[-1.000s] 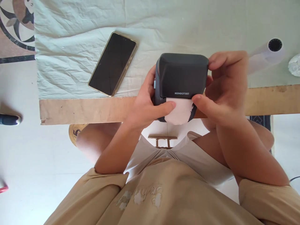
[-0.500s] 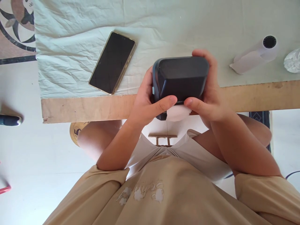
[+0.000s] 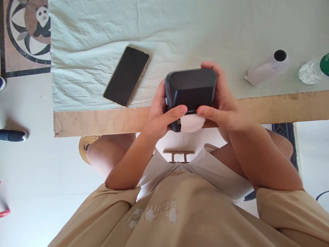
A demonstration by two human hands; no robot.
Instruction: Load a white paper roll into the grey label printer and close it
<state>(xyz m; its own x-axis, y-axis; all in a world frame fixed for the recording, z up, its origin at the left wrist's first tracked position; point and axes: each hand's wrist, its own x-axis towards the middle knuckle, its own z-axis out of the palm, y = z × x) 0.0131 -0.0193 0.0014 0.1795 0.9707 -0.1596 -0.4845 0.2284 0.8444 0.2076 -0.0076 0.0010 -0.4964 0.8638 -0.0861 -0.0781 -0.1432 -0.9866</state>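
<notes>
Between my two hands is a black label printer with rounded corners and small lettering near its lower edge. A strip of white paper curls down from the side facing me. My left hand wraps the printer's left side, its thumb resting near the lettering. Around the right side curls my right hand, with its thumb on the front and its fingers at the far corner. The fingertips beneath the printer are hidden. It is held above the wooden front edge of the table.
A phone lies face up on the pale green cloth at the left. To the right are a roll of whitish material and a clear bottle with a green cap. A wooden edge borders the table.
The printer and my right hand have shifted slightly left. More of the green-capped bottle shows, as the whole view has moved a little. Both hands keep their hold.
</notes>
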